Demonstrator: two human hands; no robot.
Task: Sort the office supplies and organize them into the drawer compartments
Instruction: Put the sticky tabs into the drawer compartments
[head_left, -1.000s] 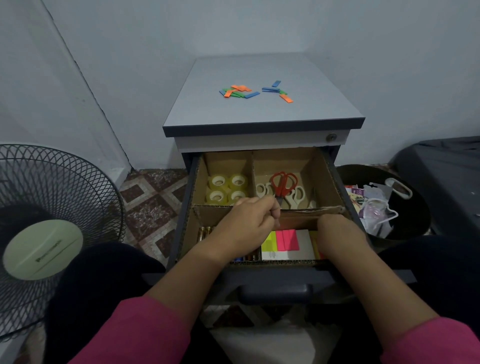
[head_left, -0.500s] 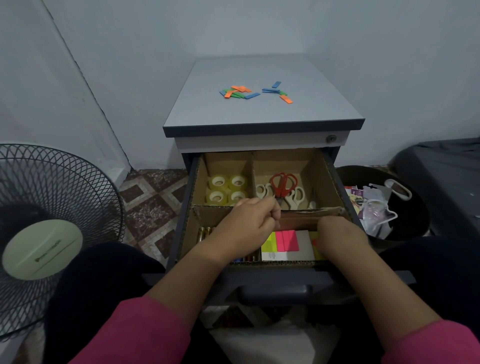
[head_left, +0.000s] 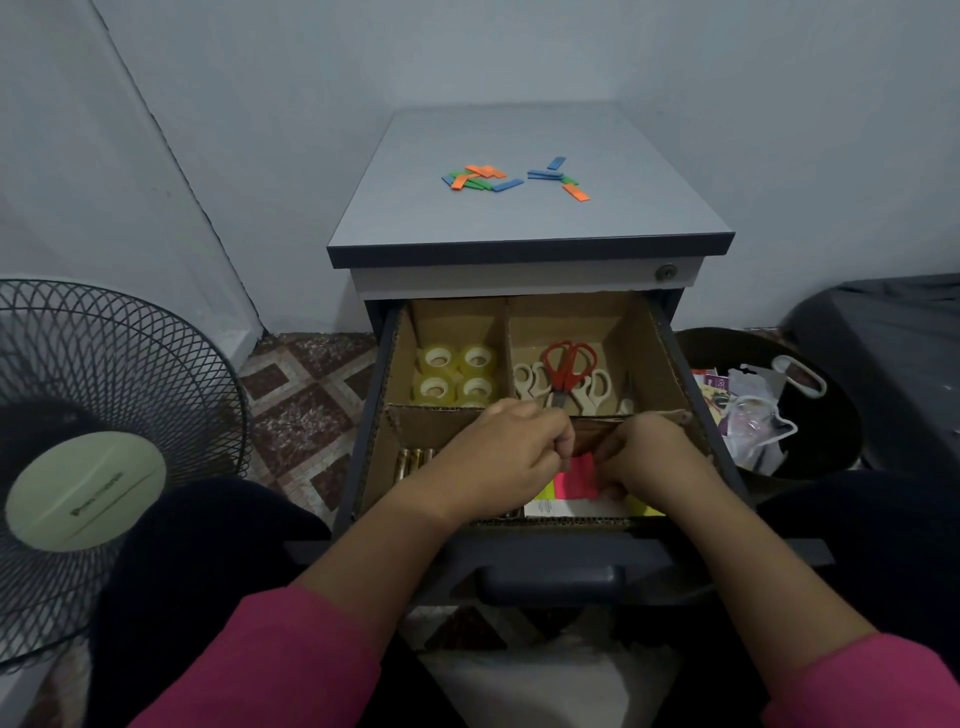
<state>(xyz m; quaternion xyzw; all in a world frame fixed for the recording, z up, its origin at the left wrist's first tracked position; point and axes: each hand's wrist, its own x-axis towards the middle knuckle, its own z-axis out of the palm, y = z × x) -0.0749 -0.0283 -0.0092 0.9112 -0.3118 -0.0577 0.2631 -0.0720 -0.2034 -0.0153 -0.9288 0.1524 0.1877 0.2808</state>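
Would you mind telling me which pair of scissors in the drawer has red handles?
The red scissors in the rear right compartment, lying on top between the others; the scissors beside them all have cream handles.

From my feed I see a small grey-topped cabinet (head_left: 530, 208) pushed into a corner where two pale, bluish-white walls (head_left: 260, 130) meet. The light is dim and even. The floor (head_left: 306, 405) is tiled in a red-brown and cream diamond pattern. On the left stands a fan (head_left: 98, 467) with a black wire grille and a pale green hub. To the right of the cabinet sits a dark round bin (head_left: 810, 415) holding plastic packaging and scraps, and beside it, at the frame edge, a dark grey piece of furniture (head_left: 904, 343).
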